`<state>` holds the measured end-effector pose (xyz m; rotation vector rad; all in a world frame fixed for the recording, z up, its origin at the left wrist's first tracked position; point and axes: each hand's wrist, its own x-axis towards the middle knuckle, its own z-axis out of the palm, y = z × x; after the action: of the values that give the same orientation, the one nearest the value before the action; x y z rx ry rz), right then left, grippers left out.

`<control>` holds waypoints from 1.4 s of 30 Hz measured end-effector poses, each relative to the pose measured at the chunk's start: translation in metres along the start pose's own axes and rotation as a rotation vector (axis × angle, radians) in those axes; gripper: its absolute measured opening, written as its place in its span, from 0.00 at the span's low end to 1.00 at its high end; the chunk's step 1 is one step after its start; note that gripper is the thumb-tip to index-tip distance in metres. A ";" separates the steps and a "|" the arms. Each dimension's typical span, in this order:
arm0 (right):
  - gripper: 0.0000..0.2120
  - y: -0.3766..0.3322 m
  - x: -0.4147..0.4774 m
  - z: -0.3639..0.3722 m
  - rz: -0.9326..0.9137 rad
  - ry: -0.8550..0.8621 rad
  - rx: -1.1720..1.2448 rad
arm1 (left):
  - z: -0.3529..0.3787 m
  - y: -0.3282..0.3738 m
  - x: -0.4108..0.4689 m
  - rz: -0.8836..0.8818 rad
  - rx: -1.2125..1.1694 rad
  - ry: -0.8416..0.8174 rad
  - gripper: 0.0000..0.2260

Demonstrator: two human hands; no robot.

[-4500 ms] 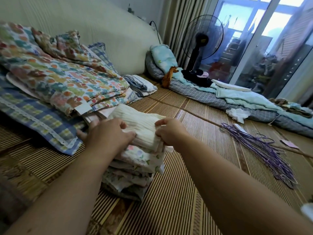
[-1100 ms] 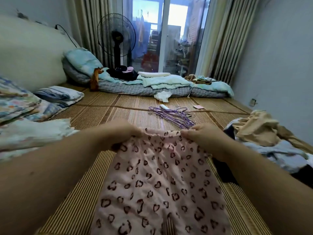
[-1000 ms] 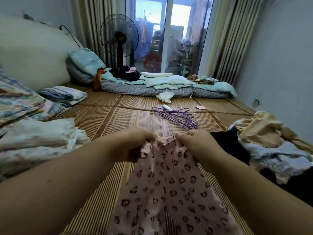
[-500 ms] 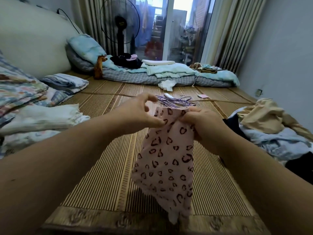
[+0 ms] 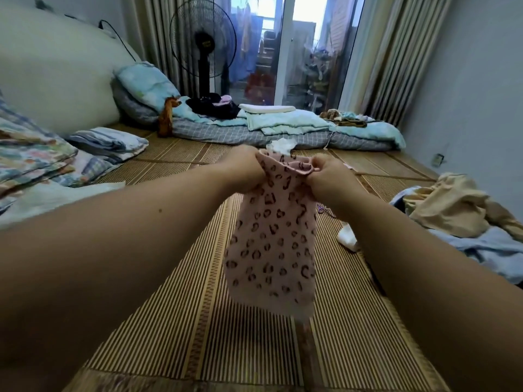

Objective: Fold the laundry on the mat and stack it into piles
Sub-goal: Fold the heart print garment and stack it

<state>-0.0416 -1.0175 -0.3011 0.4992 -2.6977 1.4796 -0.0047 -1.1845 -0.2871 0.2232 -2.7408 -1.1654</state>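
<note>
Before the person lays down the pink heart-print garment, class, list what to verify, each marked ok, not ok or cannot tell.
1. The left hand and right hand grip the pink garment by its top edge: ok.
2. Edges matched in the fold: cannot tell.
3. Bare mat to lay it on: ok.
4. A folded pile in sight at left: ok.
5. The crumpled heap at right folded: not ok.

pink garment folded lengthwise, lifted off mat
</note>
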 end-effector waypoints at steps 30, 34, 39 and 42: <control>0.08 0.105 -0.100 0.052 0.346 -0.687 0.050 | 0.059 -0.128 -0.089 -0.115 -0.164 -0.737 0.02; 0.08 0.108 -0.065 0.065 0.448 -0.406 0.118 | 0.077 -0.136 -0.052 -0.158 -0.109 -0.374 0.11; 0.17 0.140 -0.037 0.099 0.355 -0.161 -0.350 | 0.104 -0.163 -0.038 -0.397 0.263 -0.281 0.20; 0.24 0.151 -0.026 0.114 0.404 -0.169 -0.415 | 0.112 -0.180 -0.041 -0.531 0.388 -0.413 0.28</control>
<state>-0.0452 -1.0293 -0.4917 0.0603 -3.2622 0.9054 0.0261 -1.2213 -0.4973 0.8956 -3.3897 -0.8206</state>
